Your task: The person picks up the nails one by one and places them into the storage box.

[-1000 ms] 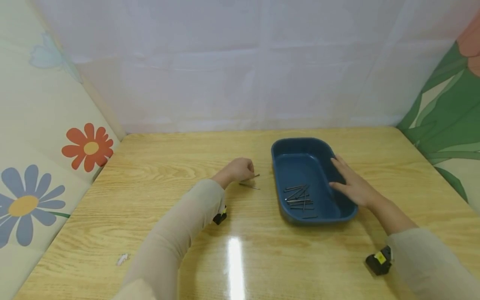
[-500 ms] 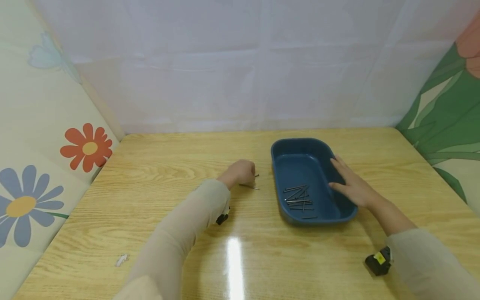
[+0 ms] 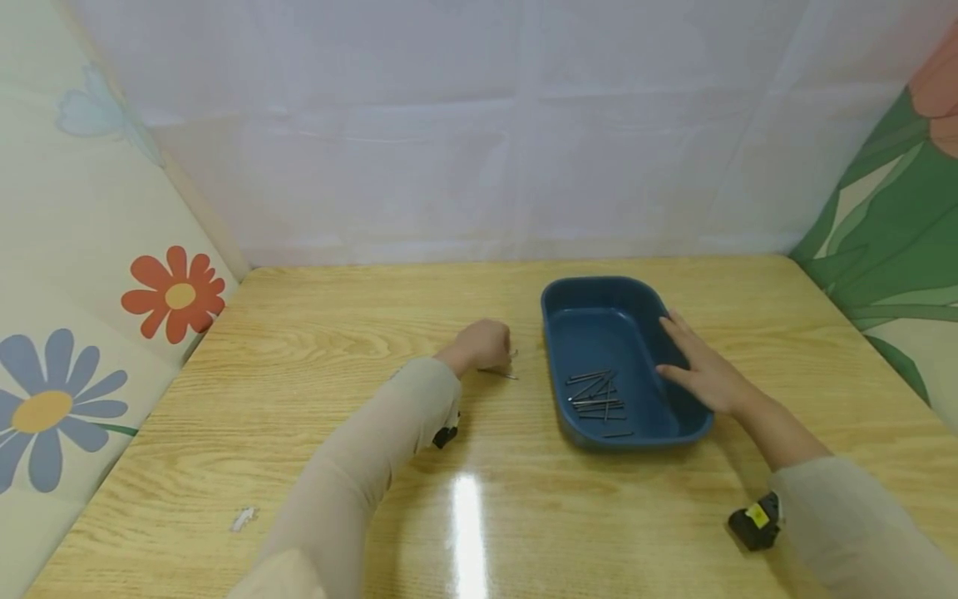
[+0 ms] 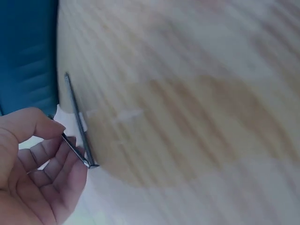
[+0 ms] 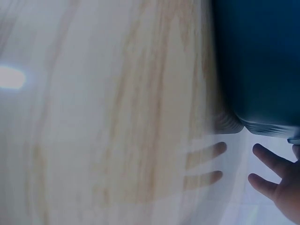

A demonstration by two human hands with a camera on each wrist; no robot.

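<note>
My left hand (image 3: 479, 343) is low over the table, left of the blue tub (image 3: 606, 337). In the left wrist view, its thumb and fingers pinch a thin dark nail (image 4: 73, 146). Right beside that, a second nail (image 4: 76, 105) lies on the wood, its flat head close to my fingertips. My right hand (image 3: 703, 374) rests at the tub's right wall with fingers spread and straight; the right wrist view shows only some of its fingers (image 5: 269, 161). Several loose nails (image 3: 599, 403) lie in the near part of the tub.
The wood-grain table (image 3: 337, 333) runs back to a white cloth backdrop (image 3: 374, 150). Flower-printed panels (image 3: 67, 249) stand at both sides. A small whitish patch (image 3: 243, 519) shows at the front left. Black wrist cameras (image 3: 756, 522) hang under both sleeves.
My left hand has moved slightly right over the two nails, covering more of them. My right hand, the tub and the nails inside it have stayed put.
</note>
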